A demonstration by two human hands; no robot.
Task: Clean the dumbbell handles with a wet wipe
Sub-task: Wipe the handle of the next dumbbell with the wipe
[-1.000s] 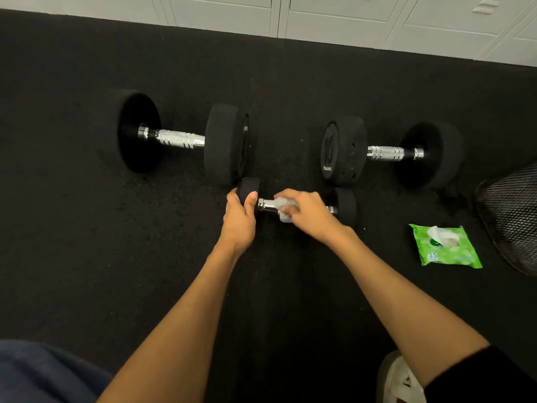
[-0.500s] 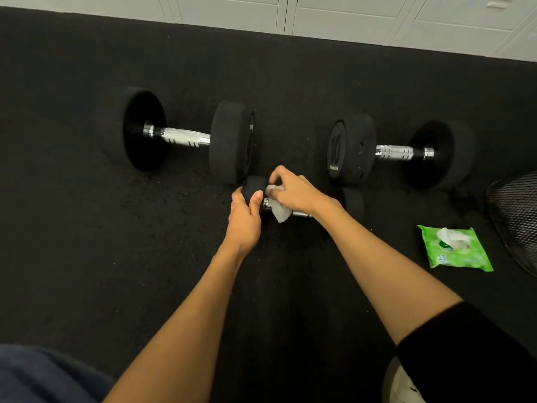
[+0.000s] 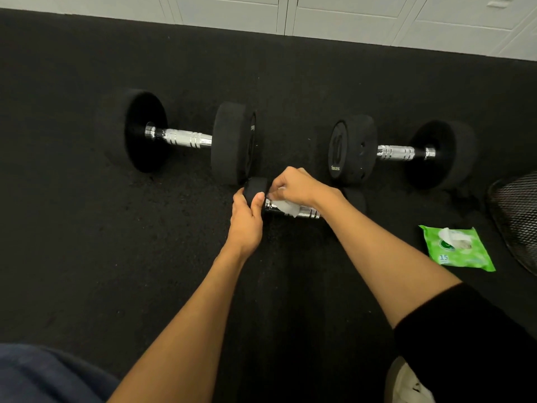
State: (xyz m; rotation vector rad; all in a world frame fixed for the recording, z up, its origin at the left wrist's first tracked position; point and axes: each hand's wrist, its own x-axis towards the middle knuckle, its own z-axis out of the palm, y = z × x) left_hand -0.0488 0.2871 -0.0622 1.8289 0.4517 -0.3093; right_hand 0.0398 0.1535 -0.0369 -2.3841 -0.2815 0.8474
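Note:
A small dumbbell [image 3: 308,212] with black ends and a chrome handle lies on the black floor in the middle. My left hand [image 3: 247,219] grips its left end weight [image 3: 255,186]. My right hand [image 3: 296,186] presses a white wet wipe [image 3: 286,207] onto the left part of the handle. The small dumbbell's right end is mostly hidden behind my right forearm. Beyond it lie a large dumbbell [image 3: 186,139] at the left and a second large dumbbell [image 3: 398,152] at the right, both with bare chrome handles.
A green pack of wet wipes [image 3: 456,248] lies on the floor at the right, its flap up. A black mesh object [image 3: 520,216] sits at the right edge. White lockers [image 3: 319,16] run along the back. My knee and a shoe show at the bottom.
My right hand has slid the wipe leftward along the small dumbbell's handle, from its middle toward the left end. My left hand has kept its grip on the left end weight.

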